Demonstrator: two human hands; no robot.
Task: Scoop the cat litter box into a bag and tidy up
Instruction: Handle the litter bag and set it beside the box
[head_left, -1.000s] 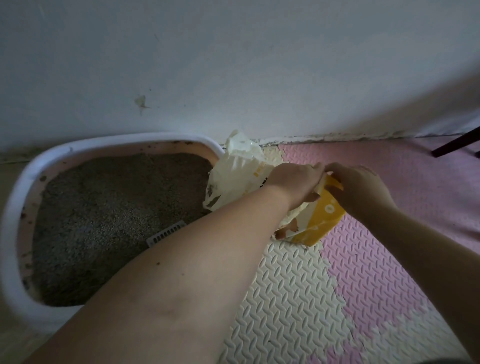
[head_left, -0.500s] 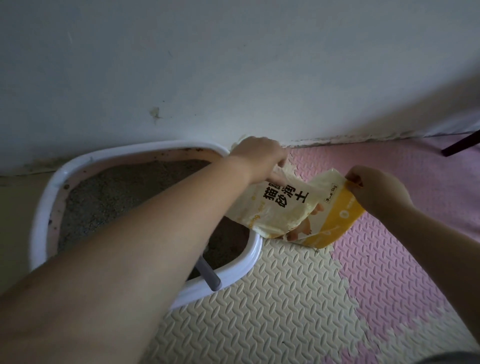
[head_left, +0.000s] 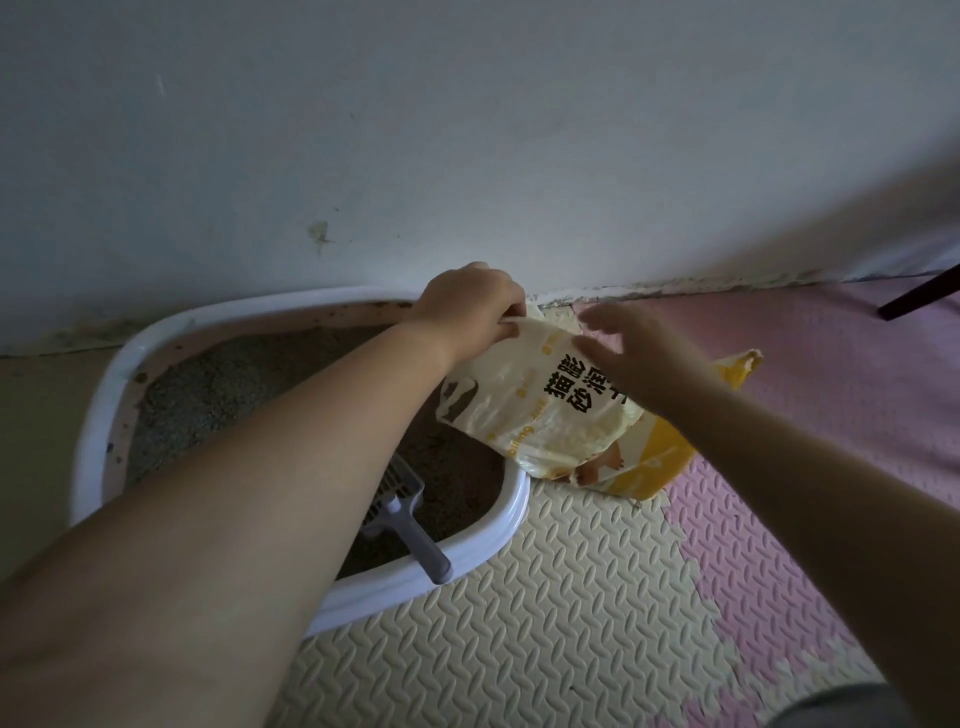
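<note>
Litter bag (head_left: 524, 415) is sitting mid-frame, cream and yellow with black print. It's draping over the right corner of the litter box (head_left: 498, 530), with its lower end resting on the foam floor mat (head_left: 545, 623).

Left hand (head_left: 467, 306) is reaching over the box, fingers (head_left: 504, 317) curling round and pinching the bag's upper edge near the wall (head_left: 467, 130). Right hand (head_left: 639, 353) is hovering over the print, fingers (head_left: 602, 322) spreading wide and gripping nothing. It's motion-blurred, so can't tell if it's touching the bag.

Step, my read: getting the bag positioned and opened. Scooping isn't under way yet.
- Scoop (head_left: 402, 499) is lying untouched in the grey litter (head_left: 218, 395), with its handle poking over the near rim toward lower right.
- Next move probably needs the right hand taking a second edge so the mouth is held open and steady beside the box. After that, one hand has to free up for the scoop.

Bag orientation: long axis is running diagonally from the pinched edge at upper left down to the yellow end at lower right. A torn yellow corner is sticking up at right. Can't tell which end is the mouth.

Dark furniture leg (head_left: 919, 291) is showing at upper right, well apart.
</note>
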